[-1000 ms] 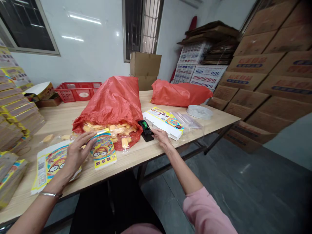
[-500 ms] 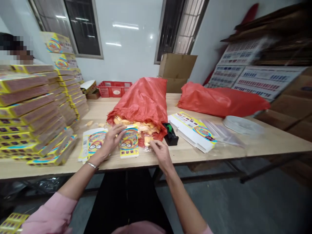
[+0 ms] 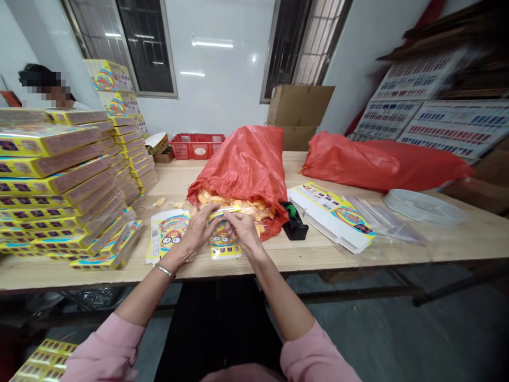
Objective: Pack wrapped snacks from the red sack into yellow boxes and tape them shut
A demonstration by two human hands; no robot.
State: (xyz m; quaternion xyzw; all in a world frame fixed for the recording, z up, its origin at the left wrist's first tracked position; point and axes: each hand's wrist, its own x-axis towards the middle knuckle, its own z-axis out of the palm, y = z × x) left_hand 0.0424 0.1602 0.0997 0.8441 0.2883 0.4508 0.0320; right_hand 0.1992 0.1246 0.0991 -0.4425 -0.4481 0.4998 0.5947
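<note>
A small printed box (image 3: 225,246) lies at the table's front edge, before the mouth of a red sack (image 3: 248,159) full of yellow wrapped pieces (image 3: 204,198). My left hand (image 3: 199,229) rests at the box's left side and upper end, fingers apart. Over the upper right of the box is my right hand (image 3: 243,228), thumb and fingers pinched together; what they hold, if anything, is hidden. Flat printed cartons (image 3: 169,233) lie to the left of my left hand.
Stacked yellow boxes (image 3: 59,191) fill the left side. A black tape dispenser (image 3: 295,225), a long white carton (image 3: 330,215) and another red sack (image 3: 358,162) lie right. A person (image 3: 50,87) is behind the stacks.
My right hand has moved left from beside the box to its upper end, closer to my left hand. The wrapped piece it pinched is no longer visible. The view has shifted slightly left.
</note>
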